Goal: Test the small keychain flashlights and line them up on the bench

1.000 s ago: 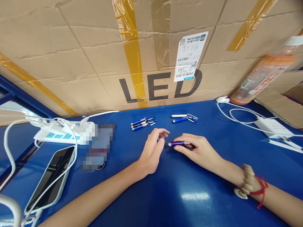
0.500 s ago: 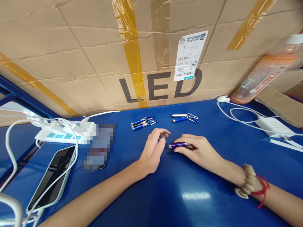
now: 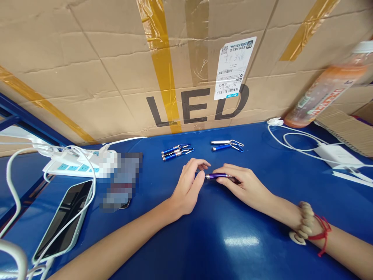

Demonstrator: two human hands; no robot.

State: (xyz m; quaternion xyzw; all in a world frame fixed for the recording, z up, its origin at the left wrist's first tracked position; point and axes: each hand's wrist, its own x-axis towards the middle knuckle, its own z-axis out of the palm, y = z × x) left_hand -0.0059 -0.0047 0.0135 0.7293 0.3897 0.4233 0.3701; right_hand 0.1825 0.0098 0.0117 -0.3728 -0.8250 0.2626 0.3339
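My right hand (image 3: pixel 243 182) holds a small purple flashlight (image 3: pixel 214 176) between thumb and fingers, its silver end pointing left. The rear of the flashlight is hidden in the palm. Just left of that end rests my left hand (image 3: pixel 189 186), fingers loosely curved and thumb apart, with nothing visible in it. Whether its thumb touches the silver end I cannot tell. Beyond my left hand lie several small blue flashlights (image 3: pixel 171 153) with carabiner clips, side by side. Farther right, a silver flashlight (image 3: pixel 220 142) lies beside a blue flashlight (image 3: pixel 221 147), also with a clip.
A large cardboard box (image 3: pixel 116 77) stands along the back of the blue table (image 3: pixel 175 249). At left are a phone (image 3: pixel 65 219), a power strip (image 3: pixel 78 167) and white cables. An orange drink bottle (image 3: pixel 326 93) and a white charger (image 3: pixel 338 155) are on the right.
My right hand has shifted slightly up and left with the purple flashlight, bringing its silver end closer to my left thumb. The left hand has hardly moved.
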